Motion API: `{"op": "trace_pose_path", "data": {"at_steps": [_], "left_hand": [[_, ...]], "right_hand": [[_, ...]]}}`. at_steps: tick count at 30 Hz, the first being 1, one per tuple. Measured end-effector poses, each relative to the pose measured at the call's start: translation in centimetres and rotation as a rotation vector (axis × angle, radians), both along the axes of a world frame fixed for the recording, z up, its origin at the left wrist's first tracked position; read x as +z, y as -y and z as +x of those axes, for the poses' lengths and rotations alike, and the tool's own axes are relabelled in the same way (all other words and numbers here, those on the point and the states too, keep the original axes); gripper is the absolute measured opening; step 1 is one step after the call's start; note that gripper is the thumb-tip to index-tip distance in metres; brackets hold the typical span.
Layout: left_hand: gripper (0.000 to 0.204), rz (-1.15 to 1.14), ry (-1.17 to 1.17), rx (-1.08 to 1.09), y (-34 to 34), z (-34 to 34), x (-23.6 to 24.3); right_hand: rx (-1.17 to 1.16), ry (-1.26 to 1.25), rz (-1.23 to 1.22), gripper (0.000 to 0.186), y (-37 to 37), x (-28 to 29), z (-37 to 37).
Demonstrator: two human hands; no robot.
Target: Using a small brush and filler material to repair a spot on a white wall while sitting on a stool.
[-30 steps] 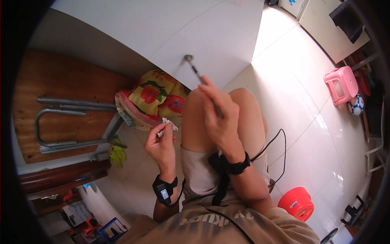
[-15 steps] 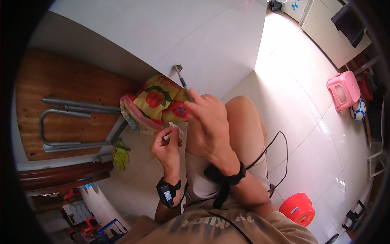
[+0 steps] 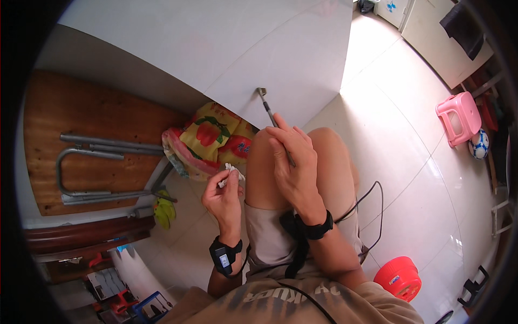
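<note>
My right hand (image 3: 297,167) is above my thighs, its fingers loosely closed on a slim dark-handled tool (image 3: 267,109). The tool's small, brassy metal head points away from me and overlaps the white panel in view; I cannot tell if they touch. Part of the handle is hidden in the palm. Left of my knee, my left hand (image 3: 225,198) pinches a crumpled white tissue (image 3: 231,174) between thumb and fingers. Both wrists wear black straps, the left one with a small device.
Beyond my knees stands a large white panel (image 3: 286,48). A yellow and red printed bag (image 3: 208,132) lies beneath its edge, beside a folded wooden table (image 3: 97,113) with metal legs. To the right are a red bucket (image 3: 398,278), a pink stool (image 3: 458,116), a ball (image 3: 478,144) and a loose black cable (image 3: 381,208).
My right hand has moved right with the tool, swinging its head rightward along the panel, and its palm has turned. My left hand still holds the tissue, nearly unmoved.
</note>
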State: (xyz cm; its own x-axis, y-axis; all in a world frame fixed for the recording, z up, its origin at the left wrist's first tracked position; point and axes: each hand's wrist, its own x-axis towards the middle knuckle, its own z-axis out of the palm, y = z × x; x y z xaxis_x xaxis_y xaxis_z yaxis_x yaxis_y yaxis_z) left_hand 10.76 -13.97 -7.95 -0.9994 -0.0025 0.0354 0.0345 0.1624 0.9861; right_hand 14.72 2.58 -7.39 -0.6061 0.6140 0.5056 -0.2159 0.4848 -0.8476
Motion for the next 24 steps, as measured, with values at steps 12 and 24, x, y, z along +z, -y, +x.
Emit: {"op": "trace_pose_path", "data": {"at_steps": [12,24], "left_hand": [[0.018,0.001,0.025,-0.001,0.4,0.0,-0.5],[0.018,0.02,0.045,0.003,0.3,0.1,-0.3]], "right_hand": [[0.074,-0.024,-0.073,0.013,1.8,1.6,-0.1],[0.02,-0.053,-0.04,0.016,1.3,1.0,-0.4]]}}
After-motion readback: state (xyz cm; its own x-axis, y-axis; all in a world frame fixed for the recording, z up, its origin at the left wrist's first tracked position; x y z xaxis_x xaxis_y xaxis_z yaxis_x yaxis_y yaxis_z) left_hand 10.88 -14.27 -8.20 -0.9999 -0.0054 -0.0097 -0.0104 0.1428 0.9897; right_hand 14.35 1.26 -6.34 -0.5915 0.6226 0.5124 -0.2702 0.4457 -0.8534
